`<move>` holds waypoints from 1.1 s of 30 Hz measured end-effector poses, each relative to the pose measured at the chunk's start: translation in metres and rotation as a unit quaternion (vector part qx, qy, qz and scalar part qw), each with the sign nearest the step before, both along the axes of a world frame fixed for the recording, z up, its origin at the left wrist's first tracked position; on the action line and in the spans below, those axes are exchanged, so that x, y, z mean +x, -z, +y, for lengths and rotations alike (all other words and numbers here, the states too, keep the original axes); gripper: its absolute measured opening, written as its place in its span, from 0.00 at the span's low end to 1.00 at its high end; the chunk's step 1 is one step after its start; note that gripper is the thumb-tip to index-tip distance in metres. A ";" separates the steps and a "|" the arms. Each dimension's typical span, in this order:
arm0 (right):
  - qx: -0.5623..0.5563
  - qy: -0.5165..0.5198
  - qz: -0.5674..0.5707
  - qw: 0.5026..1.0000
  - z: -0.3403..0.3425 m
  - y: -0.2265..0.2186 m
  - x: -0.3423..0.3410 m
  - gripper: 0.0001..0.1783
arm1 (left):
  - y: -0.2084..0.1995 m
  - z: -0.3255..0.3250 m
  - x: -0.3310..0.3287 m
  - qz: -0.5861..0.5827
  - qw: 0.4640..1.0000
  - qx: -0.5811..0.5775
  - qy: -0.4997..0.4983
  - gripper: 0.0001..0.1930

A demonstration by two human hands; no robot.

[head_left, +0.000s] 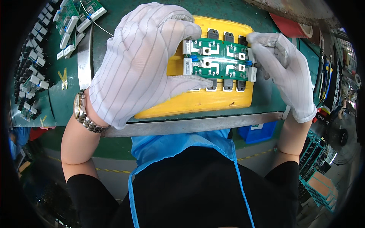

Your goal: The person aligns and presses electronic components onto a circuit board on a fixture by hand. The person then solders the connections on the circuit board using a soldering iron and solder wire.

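A green circuit board [222, 60] with white blocks at its ends and blue parts lies across black modules with metal tabs [228, 86]. Beneath these is a yellow pad or block [197, 105]. White striped gloves cover both hands. My left hand [140, 64] is closed around the board's left end, with its thumb along the near edge and its fingers at the far corner. At the board's far right corner, my right hand [279, 62] has its thumb and fingers brought together against the board; part of the grip is hidden.
More circuit boards [70, 28] are piled at the far left, beside rows of parts [36, 64]. A metal strip [213, 123] edges the green bench. A red tape roll [292, 26] sits far right; a blue bin [258, 133] is below the edge. A fan [342, 136] stands at right.
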State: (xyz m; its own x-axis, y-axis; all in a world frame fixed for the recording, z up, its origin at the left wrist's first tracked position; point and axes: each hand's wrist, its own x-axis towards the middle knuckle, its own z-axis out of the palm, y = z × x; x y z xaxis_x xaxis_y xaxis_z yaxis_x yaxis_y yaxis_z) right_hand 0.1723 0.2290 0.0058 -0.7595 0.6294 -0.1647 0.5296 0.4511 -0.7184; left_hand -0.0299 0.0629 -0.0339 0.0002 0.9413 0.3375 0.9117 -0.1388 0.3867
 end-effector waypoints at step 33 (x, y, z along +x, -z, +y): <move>0.074 0.030 0.020 0.997 -0.006 0.013 0.010 0.12 | -0.016 0.012 -0.004 -0.017 0.993 -0.113 0.017 0.38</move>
